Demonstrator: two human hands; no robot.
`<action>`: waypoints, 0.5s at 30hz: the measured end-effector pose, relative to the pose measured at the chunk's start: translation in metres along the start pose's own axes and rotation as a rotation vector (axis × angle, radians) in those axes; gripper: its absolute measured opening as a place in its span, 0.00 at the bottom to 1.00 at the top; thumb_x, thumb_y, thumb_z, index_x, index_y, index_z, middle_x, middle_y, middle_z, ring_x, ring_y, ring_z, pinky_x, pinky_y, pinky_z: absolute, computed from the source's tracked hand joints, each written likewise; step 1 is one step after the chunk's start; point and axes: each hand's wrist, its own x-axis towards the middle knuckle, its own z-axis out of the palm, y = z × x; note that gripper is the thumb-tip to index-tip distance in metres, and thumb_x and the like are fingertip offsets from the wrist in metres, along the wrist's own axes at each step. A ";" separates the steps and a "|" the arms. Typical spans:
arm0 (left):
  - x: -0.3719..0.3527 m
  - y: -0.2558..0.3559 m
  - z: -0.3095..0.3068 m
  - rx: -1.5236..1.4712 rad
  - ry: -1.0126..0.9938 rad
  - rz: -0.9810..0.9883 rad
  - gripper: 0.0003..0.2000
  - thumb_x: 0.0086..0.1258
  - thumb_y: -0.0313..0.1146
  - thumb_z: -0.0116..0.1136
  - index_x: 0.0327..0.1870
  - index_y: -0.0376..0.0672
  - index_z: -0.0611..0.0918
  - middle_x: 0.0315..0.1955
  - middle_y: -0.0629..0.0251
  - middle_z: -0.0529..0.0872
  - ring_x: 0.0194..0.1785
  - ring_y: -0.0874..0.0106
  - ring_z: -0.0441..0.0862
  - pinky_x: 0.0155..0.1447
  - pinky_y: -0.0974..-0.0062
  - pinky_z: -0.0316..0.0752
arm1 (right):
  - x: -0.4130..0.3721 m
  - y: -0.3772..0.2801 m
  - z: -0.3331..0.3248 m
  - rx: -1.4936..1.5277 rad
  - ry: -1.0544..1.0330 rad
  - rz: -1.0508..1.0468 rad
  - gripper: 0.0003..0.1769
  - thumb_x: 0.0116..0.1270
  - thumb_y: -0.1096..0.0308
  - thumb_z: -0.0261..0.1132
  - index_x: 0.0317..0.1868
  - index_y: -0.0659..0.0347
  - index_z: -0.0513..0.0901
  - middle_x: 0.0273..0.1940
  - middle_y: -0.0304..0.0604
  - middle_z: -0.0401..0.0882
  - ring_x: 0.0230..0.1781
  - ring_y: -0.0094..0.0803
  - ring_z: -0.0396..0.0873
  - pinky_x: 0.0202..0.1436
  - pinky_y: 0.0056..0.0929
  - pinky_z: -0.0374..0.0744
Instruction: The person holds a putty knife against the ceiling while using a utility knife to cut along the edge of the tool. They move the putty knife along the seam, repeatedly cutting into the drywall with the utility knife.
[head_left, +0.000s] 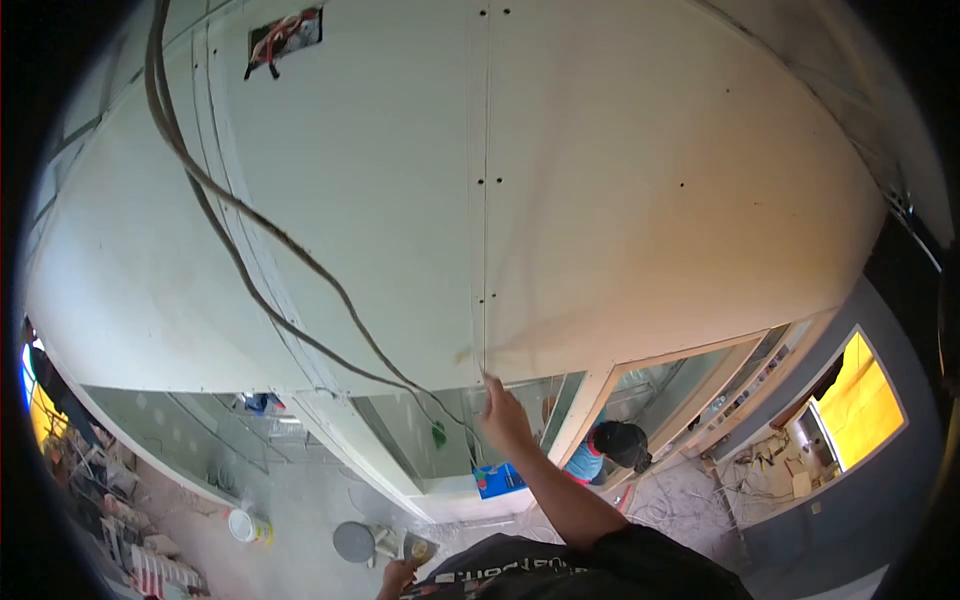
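Note:
My right hand (503, 415) is raised to the seam low on the pale wall panel (600, 200), its fingers closed. From them a thin tool, apparently a putty knife (484, 368), points up at the seam; it is seen nearly edge-on. Down by my body, my left hand (400, 574) grips a flat plate with tan putty (420, 549) on it. The fingers of that hand are partly hidden. Dark screw heads run in pairs along the seam.
Two loose cables (300, 255) hang across the panel's left side. A blue box (498, 480) sits on the ledge below. Another person (615, 447) is beneath the framed opening at right. On the floor stand a white bucket (245, 526) and a grey round-topped object (353, 542).

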 end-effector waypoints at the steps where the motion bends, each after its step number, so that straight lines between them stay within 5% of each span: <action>1: -0.001 0.006 -0.005 0.057 0.025 0.006 0.20 0.76 0.50 0.60 0.37 0.38 0.85 0.24 0.53 0.87 0.25 0.57 0.86 0.32 0.57 0.79 | -0.020 0.008 -0.001 0.035 0.056 -0.072 0.24 0.78 0.71 0.57 0.73 0.57 0.69 0.37 0.57 0.83 0.40 0.59 0.85 0.42 0.54 0.82; 3: -0.005 0.028 -0.010 0.124 0.042 -0.037 0.20 0.77 0.51 0.58 0.41 0.39 0.85 0.28 0.52 0.88 0.29 0.55 0.86 0.36 0.56 0.79 | -0.026 0.013 -0.018 0.063 0.138 -0.174 0.25 0.79 0.70 0.57 0.73 0.57 0.68 0.36 0.57 0.83 0.39 0.58 0.86 0.42 0.52 0.82; 8: -0.032 0.072 -0.015 0.249 0.040 0.020 0.21 0.79 0.52 0.54 0.48 0.41 0.86 0.38 0.48 0.89 0.41 0.49 0.87 0.46 0.53 0.79 | -0.018 -0.022 -0.087 0.351 0.195 0.059 0.24 0.80 0.65 0.60 0.72 0.59 0.70 0.31 0.53 0.83 0.29 0.48 0.85 0.35 0.42 0.81; 13: -0.104 0.245 -0.014 0.340 -0.027 0.388 0.23 0.82 0.53 0.51 0.56 0.43 0.87 0.47 0.43 0.90 0.53 0.44 0.87 0.56 0.51 0.79 | 0.009 0.021 -0.128 0.275 0.297 0.062 0.11 0.79 0.65 0.63 0.52 0.64 0.80 0.27 0.45 0.82 0.20 0.31 0.80 0.25 0.34 0.78; 14: -0.075 0.254 -0.008 0.307 -0.101 0.530 0.21 0.83 0.52 0.51 0.48 0.39 0.83 0.26 0.61 0.87 0.29 0.64 0.87 0.37 0.59 0.80 | 0.011 0.036 -0.131 0.400 0.261 0.150 0.10 0.78 0.66 0.64 0.47 0.65 0.81 0.27 0.42 0.82 0.18 0.27 0.78 0.22 0.30 0.77; 15: -0.079 0.301 -0.002 0.365 -0.025 0.776 0.21 0.84 0.51 0.49 0.46 0.39 0.82 0.26 0.55 0.86 0.33 0.60 0.88 0.40 0.57 0.80 | 0.009 0.018 -0.152 0.546 0.238 0.256 0.09 0.79 0.67 0.62 0.45 0.65 0.79 0.27 0.39 0.82 0.16 0.21 0.76 0.18 0.25 0.75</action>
